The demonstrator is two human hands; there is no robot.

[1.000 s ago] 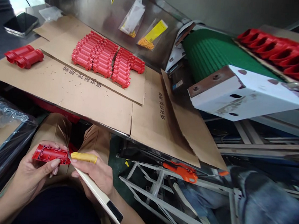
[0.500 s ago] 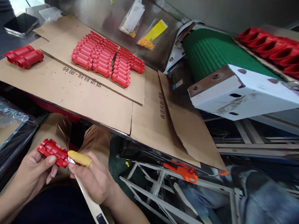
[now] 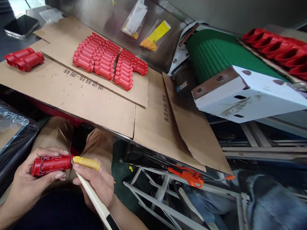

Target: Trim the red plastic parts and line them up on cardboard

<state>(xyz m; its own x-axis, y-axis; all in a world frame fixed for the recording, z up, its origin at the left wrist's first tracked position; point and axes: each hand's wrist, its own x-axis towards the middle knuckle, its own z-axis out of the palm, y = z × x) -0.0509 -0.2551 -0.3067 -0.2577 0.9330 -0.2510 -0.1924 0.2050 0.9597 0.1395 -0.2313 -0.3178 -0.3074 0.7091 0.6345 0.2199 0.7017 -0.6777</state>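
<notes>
My left hand (image 3: 31, 177) is wrapped round a red plastic tube-shaped housing (image 3: 54, 164) over my lap. The housing lies almost level, with its recessed, dark-edged face turned towards me. At its right end, my right hand (image 3: 97, 181) grips a knife with a long cream handle (image 3: 92, 194). A yellow finger cot (image 3: 86, 162) covers my right index finger, whose tip is close to the housing's end. The knife's blade is hidden behind the fingers. Its dark-tipped handle slants down to the right.
Rows of red housings (image 3: 103, 58) lie on cardboard (image 3: 104, 108), with two more housings (image 3: 24, 58) at the left. A phone (image 3: 21, 26) and bags of finger cots (image 3: 155, 35) lie behind. A green conveyor (image 3: 211, 52) with a white metal end stands right; a plastic-lined box (image 3: 1, 137) is left.
The housing has been turned in my left hand, so its recessed face now shows. The blade, visible before, is now hidden. My right hand has shifted slightly right with the knife.
</notes>
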